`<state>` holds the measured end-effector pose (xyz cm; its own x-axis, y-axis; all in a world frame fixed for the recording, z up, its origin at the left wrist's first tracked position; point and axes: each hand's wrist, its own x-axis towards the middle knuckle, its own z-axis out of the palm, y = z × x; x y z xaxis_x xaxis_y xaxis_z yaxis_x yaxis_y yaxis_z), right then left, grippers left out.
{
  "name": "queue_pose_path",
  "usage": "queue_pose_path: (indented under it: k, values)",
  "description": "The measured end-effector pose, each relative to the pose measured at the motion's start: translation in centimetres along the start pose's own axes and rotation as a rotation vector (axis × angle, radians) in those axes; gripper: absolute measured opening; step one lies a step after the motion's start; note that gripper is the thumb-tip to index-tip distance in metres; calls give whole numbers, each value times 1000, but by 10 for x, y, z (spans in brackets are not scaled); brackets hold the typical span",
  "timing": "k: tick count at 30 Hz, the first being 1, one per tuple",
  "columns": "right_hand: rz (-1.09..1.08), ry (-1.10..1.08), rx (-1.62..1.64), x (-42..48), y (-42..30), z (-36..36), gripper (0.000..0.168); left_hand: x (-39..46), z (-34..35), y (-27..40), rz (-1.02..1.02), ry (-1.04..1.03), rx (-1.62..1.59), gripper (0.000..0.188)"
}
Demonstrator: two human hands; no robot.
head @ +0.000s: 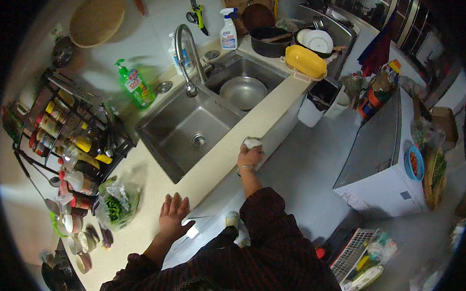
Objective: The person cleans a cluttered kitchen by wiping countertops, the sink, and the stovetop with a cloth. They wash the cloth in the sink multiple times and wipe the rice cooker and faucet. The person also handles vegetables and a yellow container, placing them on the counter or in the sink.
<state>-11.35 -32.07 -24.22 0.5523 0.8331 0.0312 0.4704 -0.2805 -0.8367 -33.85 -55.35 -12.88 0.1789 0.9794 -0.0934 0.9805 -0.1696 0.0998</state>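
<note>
My right hand (250,157) is closed around a white wad (252,142), perhaps a cloth, at the front edge of the cream countertop (203,170). A bracelet circles that wrist. Fingers spread, my left hand (174,213) is at the counter's front edge, left of the sink, with nothing in it. Ahead lies a steel double-basin sink (178,126), its left basin showing a drain strainer (198,141). A steel bowl (243,93) sits in the right basin. The curved faucet (183,58) hangs over the left basin.
Left stand a spice rack (74,128) and a plastic bag of green vegetables (117,205). Behind the sink are a green soap bottle (138,87) and a spray bottle (228,30). Rightward are a yellow basket (305,61), a waste bin (312,110) and a low white appliance (380,163).
</note>
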Motion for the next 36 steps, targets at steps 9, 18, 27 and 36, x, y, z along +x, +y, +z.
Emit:
queue_pose_path:
  k: [9, 18, 27, 36]
  values:
    - [-79, 29, -257, 194, 20, -24, 57, 92, -2, 18, -100, -16, -114, 97]
    - [-806, -111, -612, 296, -16, -8, 49, 153, -14, 24, -174, -165, -266, 89]
    - [-659, -1403, -701, 325, -93, 134, 50, 258, 10, 56, -299, 207, -446, 66]
    - [-503, -1226, -956, 362, -56, 166, 34, 399, -44, 132, -461, 151, -869, 60]
